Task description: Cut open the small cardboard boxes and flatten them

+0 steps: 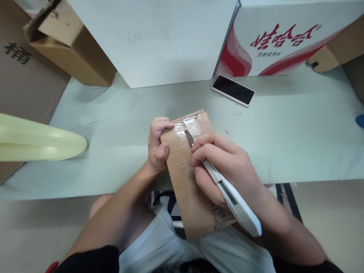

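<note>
A brown cardboard box (182,178) tilts over the table's front edge, its lower end above my lap. Clear tape (192,125) covers its upper end, and more crumpled tape shows near the lower right corner. My left hand (159,144) grips the box's upper left edge, fingers over the far side and thumb on the near face. In my right hand (218,163) is a white utility knife (236,201), held like a pen. Its short blade (189,136) is out, with the tip at the taped part. The fingers hide part of the knife's front.
On the pale green table (284,144) a phone (233,90) lies behind the box. A white carton (170,41) and a red-and-white carton (273,41) stand at the back. An open cardboard box (76,49) and a pale yellow rounded object (42,140) are at left.
</note>
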A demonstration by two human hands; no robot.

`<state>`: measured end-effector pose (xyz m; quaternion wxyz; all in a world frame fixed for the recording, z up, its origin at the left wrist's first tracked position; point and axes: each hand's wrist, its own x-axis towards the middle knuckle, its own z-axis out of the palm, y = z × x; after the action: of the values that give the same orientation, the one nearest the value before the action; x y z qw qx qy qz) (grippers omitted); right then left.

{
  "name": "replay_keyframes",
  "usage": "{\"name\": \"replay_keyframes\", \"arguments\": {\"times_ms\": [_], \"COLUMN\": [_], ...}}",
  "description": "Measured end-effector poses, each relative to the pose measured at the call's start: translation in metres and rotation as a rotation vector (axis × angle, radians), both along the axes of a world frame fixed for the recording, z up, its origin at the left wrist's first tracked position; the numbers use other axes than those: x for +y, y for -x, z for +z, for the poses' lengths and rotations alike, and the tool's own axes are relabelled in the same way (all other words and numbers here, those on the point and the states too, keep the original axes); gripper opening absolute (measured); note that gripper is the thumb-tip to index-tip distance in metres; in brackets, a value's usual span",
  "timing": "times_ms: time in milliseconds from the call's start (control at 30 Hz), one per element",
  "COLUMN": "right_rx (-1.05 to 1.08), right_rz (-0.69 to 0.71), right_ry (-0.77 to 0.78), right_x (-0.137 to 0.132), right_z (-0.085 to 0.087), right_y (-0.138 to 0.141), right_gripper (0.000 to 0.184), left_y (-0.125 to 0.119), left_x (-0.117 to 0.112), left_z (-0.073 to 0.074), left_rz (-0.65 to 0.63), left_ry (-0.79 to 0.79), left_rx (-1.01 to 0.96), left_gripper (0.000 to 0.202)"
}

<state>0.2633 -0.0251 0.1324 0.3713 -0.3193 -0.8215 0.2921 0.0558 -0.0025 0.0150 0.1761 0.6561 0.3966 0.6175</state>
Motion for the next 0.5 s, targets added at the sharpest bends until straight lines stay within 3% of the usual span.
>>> {"name": "replay_keyframes", "arguments": {"times_ms": [333,500], "right_rx": [0.114,0.406], "right_rz": [-0.043,-0.326], "right_ry": [-0.003,-0.032], "right_x": [-0.001,0.006], "right_z": [0.002,-0.006], "right_y": [-0.002,-0.012], "right_gripper": [0.015,0.007], "left_y": [0.002,0.006], "left_x": [0.001,-0.001], "left_z": [-0.001,-0.008], "left_rz": [-0.012,0.07], "left_ry": [-0.008,0.068], "left_rx": [-0.022,-0.258], "left_gripper": [0.044,0.047]}}
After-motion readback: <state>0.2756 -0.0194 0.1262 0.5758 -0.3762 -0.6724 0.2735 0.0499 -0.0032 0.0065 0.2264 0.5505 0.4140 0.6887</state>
